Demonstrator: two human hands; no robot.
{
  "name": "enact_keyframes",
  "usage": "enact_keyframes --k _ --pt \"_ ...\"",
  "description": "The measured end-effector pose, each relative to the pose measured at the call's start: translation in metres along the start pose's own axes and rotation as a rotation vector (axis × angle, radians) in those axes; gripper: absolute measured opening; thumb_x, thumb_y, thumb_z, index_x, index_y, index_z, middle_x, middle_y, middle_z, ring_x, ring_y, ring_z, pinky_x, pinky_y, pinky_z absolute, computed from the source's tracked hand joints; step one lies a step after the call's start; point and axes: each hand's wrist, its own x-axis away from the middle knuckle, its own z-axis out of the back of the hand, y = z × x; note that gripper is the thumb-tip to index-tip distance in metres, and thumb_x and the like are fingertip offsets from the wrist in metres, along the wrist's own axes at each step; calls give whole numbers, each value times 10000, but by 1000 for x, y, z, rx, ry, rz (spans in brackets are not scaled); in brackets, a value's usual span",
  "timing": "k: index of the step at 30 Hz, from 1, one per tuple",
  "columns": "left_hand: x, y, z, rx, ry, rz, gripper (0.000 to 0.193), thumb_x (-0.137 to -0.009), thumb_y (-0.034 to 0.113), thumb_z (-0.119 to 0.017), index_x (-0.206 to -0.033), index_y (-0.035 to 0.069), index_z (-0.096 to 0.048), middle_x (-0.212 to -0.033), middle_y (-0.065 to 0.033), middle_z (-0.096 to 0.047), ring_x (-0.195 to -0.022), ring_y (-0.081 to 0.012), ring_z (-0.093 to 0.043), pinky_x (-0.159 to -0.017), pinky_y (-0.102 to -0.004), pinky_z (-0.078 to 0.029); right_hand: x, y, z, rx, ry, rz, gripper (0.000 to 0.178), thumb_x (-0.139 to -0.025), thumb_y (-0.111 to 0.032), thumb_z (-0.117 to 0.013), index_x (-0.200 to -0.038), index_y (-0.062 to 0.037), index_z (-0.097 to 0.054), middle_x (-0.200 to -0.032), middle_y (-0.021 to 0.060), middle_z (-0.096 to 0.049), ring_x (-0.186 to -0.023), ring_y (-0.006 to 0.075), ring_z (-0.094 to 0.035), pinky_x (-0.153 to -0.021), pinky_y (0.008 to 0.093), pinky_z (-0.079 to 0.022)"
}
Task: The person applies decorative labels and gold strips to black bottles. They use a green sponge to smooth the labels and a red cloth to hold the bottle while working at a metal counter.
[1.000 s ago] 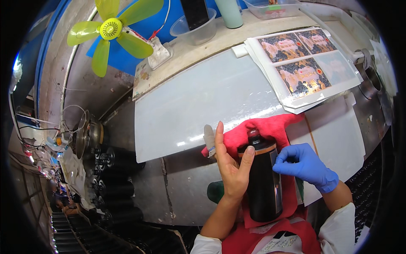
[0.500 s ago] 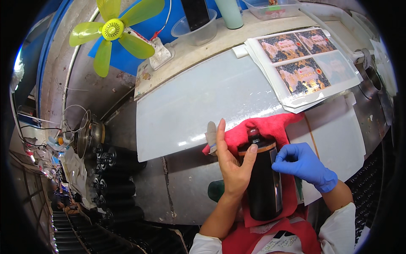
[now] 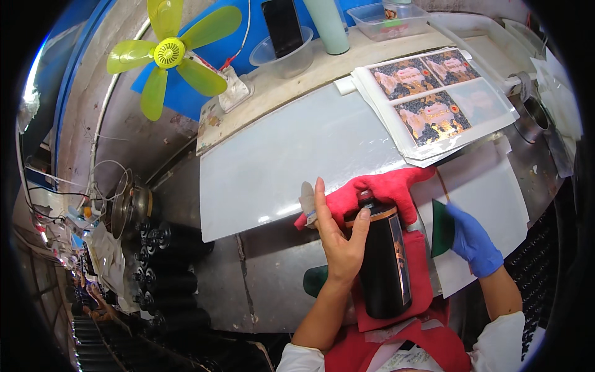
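A black bottle (image 3: 379, 266) lies on red cloth, neck pointing away from me, with a copper-coloured band at its shoulder. Along its right side runs a dark label with copper patterning (image 3: 400, 263). My bare left hand (image 3: 342, 245) rests against the bottle's left side, index finger and thumb stretched out, thumb over the shoulder. A grey cover (image 3: 308, 199) sits on another of its fingers. To the right of the bottle and apart from it, my blue-gloved right hand (image 3: 476, 242) grips a flat dark green scraper (image 3: 442, 229). Its fingers are partly blurred.
Red cloth (image 3: 390, 186) bunches beyond the bottle's neck. A second green piece (image 3: 315, 280) lies left of my left forearm. Printed decal sheets (image 3: 427, 99) are stacked at the back right. Several black bottles (image 3: 170, 279) stand at left, below a green fan (image 3: 168, 53).
My right hand has left the bottle's side, moved right and taken hold of the green scraper. The left hand stays against the bottle. The view has shifted slightly.
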Motion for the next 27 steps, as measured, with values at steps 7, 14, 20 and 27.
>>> enact_keyframes --k 7,14,20,27 --pt "-2 6 -3 -620 63 -143 1035 -707 176 -779 -1442 -18 -76 -1342 -213 -311 -1197 -262 -395 -1040 -374 -288 28 0 -12 213 -16 302 509 -773 -89 -588 -1266 -67 -462 -1095 45 -565 -830 115 -590 -680 221 -501" --pt "82 36 1 -544 -255 -207 1333 -584 409 -860 -1413 -60 72 -1430 -313 -110 -1350 -356 -172 -1099 -396 -139 32 -5 -82 899 -30 918 389 -841 -123 -565 -1215 -63 -477 -1014 80 -604 -893 165 -610 -724 304 -496" --pt "119 11 -6 -874 -259 -623 1033 -672 532 -731 -1396 12 -210 -1414 -385 -99 -1290 -546 -161 -987 -694 -93 41 30 -144 1489 -106 1011 377 -842 -117 -584 -1195 -83 -455 -1010 188 -610 -895 376 -605 -756 374 -494" --pt "112 15 20 -893 -543 -313 1263 -668 562 -731 -1400 -98 59 -1405 -382 -117 -1300 -547 -160 -1045 -606 -88 22 30 -89 936 -27 821 362 -854 -114 -583 -1186 -67 -446 -1002 130 -580 -909 198 -592 -790 307 -474"
